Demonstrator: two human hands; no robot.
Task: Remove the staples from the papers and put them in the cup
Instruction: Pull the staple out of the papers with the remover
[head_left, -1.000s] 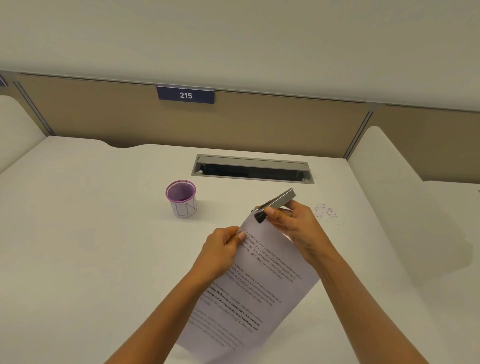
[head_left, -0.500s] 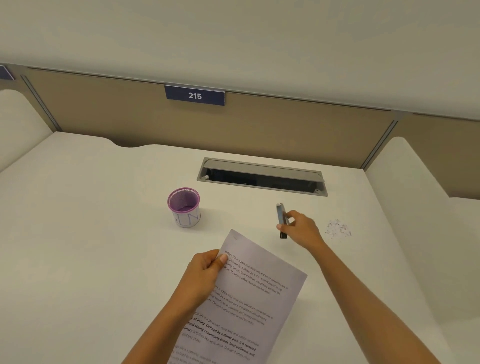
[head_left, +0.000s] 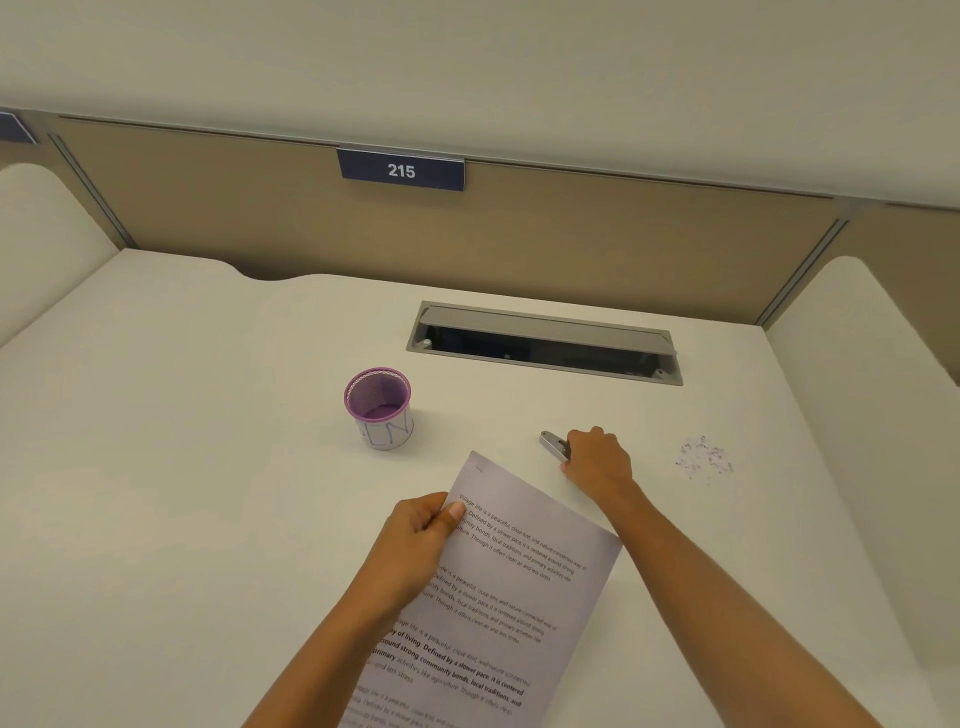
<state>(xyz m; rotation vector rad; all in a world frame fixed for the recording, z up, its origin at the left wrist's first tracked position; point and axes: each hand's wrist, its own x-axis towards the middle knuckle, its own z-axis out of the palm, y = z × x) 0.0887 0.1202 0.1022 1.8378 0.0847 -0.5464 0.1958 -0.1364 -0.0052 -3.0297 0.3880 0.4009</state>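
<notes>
My left hand (head_left: 415, 540) pinches the left edge of the printed papers (head_left: 519, 571), which are tilted with their top corner pointing toward the cup. A small staple mark shows near that top corner. The purple mesh cup (head_left: 379, 408) with a white label stands upright on the desk, beyond the papers and to the left. My right hand (head_left: 597, 462) rests low on the desk to the right of the papers, fingers closed around the grey metal staple remover (head_left: 553, 446), whose end sticks out to the left.
A white desk (head_left: 182, 467) with raised side dividers. A grey cable slot (head_left: 545, 343) lies open at the back. A small pile of loose staples (head_left: 704, 460) sits on the desk right of my right hand. A sign reading 215 hangs on the back panel.
My right hand took the staple remover off the papers' top corner, moved right and lowered it to the desk. The papers have tilted down flatter in my left hand.
</notes>
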